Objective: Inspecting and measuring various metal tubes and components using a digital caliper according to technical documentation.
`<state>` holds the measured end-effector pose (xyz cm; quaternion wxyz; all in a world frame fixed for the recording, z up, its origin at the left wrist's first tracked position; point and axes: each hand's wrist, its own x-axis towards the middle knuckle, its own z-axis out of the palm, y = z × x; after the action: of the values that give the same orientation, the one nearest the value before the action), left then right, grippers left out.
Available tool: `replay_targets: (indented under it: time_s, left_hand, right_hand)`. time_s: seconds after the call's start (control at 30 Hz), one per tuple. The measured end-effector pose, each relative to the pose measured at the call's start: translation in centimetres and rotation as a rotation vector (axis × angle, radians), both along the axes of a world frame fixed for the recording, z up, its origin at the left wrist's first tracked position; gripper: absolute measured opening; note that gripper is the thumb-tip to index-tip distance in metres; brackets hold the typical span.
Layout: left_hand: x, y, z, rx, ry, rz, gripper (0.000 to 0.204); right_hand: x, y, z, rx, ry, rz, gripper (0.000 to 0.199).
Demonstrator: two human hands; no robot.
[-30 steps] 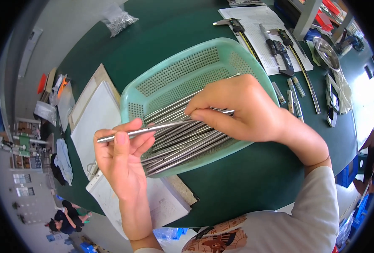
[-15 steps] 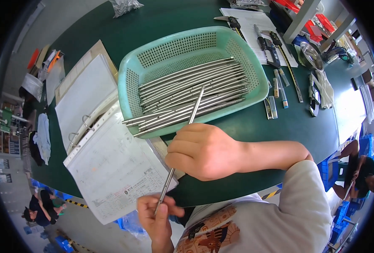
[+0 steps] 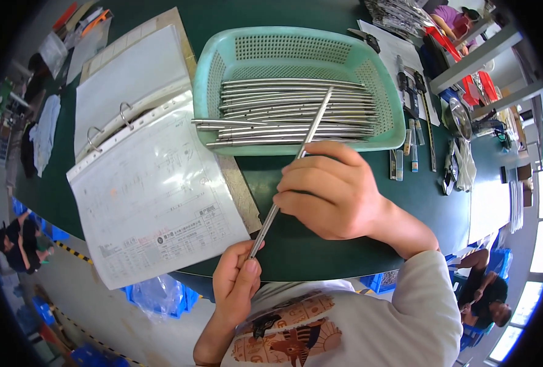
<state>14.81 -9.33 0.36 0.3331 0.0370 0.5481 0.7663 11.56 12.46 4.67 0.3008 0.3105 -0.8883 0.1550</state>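
Note:
A thin metal rod [image 3: 289,177] slants up and to the right between my two hands. My left hand [image 3: 238,281] pinches its lower end, thumb and fingers closed around it, just above my shirt. Higher up, my right hand [image 3: 335,192] grips the same rod near its middle, back of the hand facing up. The rod's upper end reaches over a light green plastic basket [image 3: 394,131], where many similar metal rods [image 3: 296,113] lie side by side. A few small holes show along some of them.
Left of the basket, an open ring binder [image 3: 155,202] with printed drawing sheets hangs over the table edge. On the right lie calipers [image 3: 409,92], small labelled tubes [image 3: 414,150], a white glove [image 3: 465,168] and a metal bowl [image 3: 460,118]. Other people are seated farther off.
My view has turned, so the basket and binder sit differently in it. My right hand has opened its grip from a fist to finger hold, and the left now clasps the rod's end steadily.

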Motion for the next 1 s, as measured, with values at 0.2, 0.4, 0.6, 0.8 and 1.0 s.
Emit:
replay_targets:
  time_s: [0.2, 0.4, 0.6, 0.8, 1.0]
  left_hand:
    - [-0.1, 1.2, 0.1, -0.002, -0.003, 0.009, 0.027]
    - [0.1, 1.6, -0.1, 0.004, 0.031, 0.005, 0.027]
    - [0.0, 1.3, -0.3, 0.031, 0.036, -0.013, 0.027]
    - [-0.3, 1.4, -0.2, 0.027, 0.049, -0.026, 0.027]
    - [0.0, 1.4, 0.1, 0.002, 0.059, -0.011, 0.028]
  right_hand:
    - [0.1, 0.8, 0.1, -0.030, 0.189, -0.052, 0.013]
    - [-0.6, 3.2, 0.3, -0.274, -0.040, -0.121, 0.011]
    - [-0.6, 3.5, 0.3, -0.265, -0.037, -0.165, 0.011]
    - [-0.9, 3.8, 0.0, -0.204, -0.017, -0.190, 0.011]
    - [-0.6, 3.5, 0.1, -0.245, -0.076, -0.202, 0.011]
